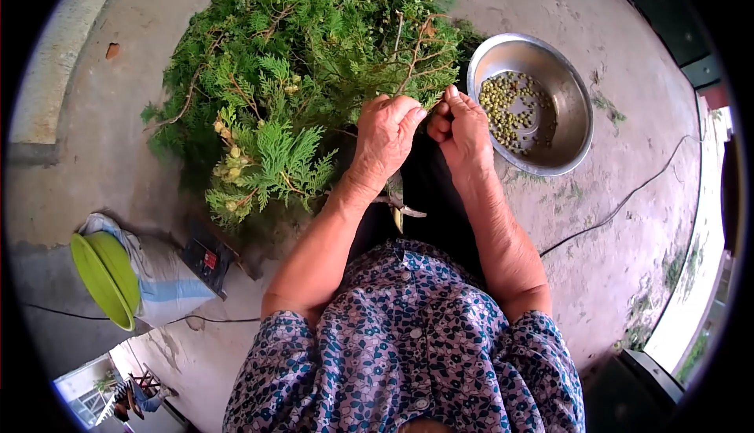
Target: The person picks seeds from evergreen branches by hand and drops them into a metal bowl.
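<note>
A large heap of green conifer branches (314, 48) lies in front of me on the concrete floor. At its near right edge, my left hand (389, 135) is closed in a pinch on a thin green sprig. Close beside it, my right hand (462, 127) is also pinched, with fingertips near the same sprig; what lies between them is too small to name. A steel basin (577, 107) stands just right of my right hand, with many small green-yellow cones (503, 107) on its bottom.
A lime-green basin (106, 280) leans by a white and blue sack (177, 284) at the lower left. A dark cable (613, 217) runs over the floor at the right. Bits of greenery (609, 107) lie beyond the steel basin. A cut branch end (404, 211) points toward my lap.
</note>
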A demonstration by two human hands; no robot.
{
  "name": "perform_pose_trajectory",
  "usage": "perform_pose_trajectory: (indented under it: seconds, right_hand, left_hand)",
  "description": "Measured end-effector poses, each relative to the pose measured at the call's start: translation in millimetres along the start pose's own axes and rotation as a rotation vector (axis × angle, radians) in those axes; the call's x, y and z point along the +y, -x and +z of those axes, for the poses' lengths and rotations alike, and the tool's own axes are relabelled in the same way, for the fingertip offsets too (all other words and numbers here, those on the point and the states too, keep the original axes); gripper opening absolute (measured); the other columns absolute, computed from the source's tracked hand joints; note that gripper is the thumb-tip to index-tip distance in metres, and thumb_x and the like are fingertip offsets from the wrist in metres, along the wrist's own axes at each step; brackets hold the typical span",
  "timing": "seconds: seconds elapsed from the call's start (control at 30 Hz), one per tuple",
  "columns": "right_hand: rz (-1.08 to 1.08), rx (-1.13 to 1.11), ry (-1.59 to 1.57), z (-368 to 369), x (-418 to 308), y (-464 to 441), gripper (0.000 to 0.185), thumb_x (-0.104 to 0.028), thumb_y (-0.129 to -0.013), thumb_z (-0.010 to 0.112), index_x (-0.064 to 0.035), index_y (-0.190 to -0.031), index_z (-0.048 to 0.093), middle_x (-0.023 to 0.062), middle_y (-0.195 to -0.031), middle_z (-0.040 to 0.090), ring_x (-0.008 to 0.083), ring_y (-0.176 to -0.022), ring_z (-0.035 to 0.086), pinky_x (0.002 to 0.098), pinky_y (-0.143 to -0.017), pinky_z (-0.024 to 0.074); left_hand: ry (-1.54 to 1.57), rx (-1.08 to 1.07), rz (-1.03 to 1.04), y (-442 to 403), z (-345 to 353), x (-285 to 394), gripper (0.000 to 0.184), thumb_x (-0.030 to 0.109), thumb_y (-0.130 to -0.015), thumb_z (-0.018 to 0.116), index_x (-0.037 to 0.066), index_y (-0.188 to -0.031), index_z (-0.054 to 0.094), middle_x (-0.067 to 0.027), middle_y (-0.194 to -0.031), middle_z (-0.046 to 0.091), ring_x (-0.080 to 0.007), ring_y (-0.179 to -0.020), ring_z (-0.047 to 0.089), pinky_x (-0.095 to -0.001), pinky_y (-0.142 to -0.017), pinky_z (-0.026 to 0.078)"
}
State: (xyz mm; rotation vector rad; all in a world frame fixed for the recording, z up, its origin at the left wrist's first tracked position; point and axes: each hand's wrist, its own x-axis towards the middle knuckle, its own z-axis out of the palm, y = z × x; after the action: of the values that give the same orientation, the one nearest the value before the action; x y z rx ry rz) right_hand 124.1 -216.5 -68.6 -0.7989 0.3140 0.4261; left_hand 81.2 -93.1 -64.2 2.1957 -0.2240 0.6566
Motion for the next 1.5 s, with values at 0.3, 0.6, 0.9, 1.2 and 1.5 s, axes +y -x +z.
perform_pose_trajectory:
  seconds: [0.3,0.6,0.9,1.2,1.5]
  right_hand:
    - [-0.761,0.251,0.827,-102,-44,-50,0.056,-0.005,-0.08,0.059,-0.0022,-0.13,0.035,0.017,-0.112,0.053,0.0205,-0.09,0.057,0.0297,-0.075,0.0478]
    - [-0.658,-0.859,1.301,-5,12,86,0.025,-0.009,-0.069,0.07,-0.0021,-0.091,0.06,0.0144,-0.095,0.055,0.0298,-0.086,0.056,0.0341,-0.074,0.048]
    - [-0.43,-0.76,1.283,-18,33,90,0.026,0.004,-0.069,0.064,-0.004,-0.094,0.061,0.0131,-0.103,0.046,0.025,-0.08,0.056,0.0306,-0.069,0.0474]
    - [-0.452,-0.77,1.301,-16,28,91,0.027,0.002,-0.067,0.067,-0.0044,-0.093,0.062,0.0125,-0.102,0.048,0.0254,-0.082,0.056,0.0301,-0.071,0.0468]
    - [-0.43,-0.782,1.299,-11,18,93,0.025,0.001,-0.067,0.067,-0.0035,-0.091,0.063,0.0121,-0.097,0.052,0.0262,-0.084,0.056,0.0309,-0.073,0.0465]
  left_hand:
    - [0.134,0.075,-0.139,6,-8,-2,0.008,0.007,-0.079,0.063,0.002,-0.081,0.058,-0.0048,-0.068,0.054,-0.0149,-0.061,0.052,-0.0262,-0.055,0.043]
    - [0.43,0.075,-0.379,3,-17,6,0.01,0.011,-0.085,0.057,0.002,-0.087,0.057,0.0005,-0.066,0.058,-0.0058,-0.053,0.05,-0.0193,-0.051,0.041]
    - [0.178,0.83,-0.763,-16,-88,-62,0.033,-0.009,-0.076,0.047,-0.001,-0.108,0.052,-0.0123,-0.108,0.052,-0.0238,-0.102,0.049,-0.0347,-0.089,0.041]
    - [-0.531,0.075,-0.954,4,-104,-95,0.043,0.026,-0.079,0.057,0.006,-0.117,0.052,-0.0154,-0.116,0.055,-0.0328,-0.106,0.051,-0.0421,-0.092,0.038]
    - [-0.343,0.341,-0.682,9,-113,-82,0.024,0.021,-0.077,0.059,0.005,-0.095,0.063,-0.0165,-0.089,0.063,-0.0311,-0.083,0.06,-0.0367,-0.074,0.046]
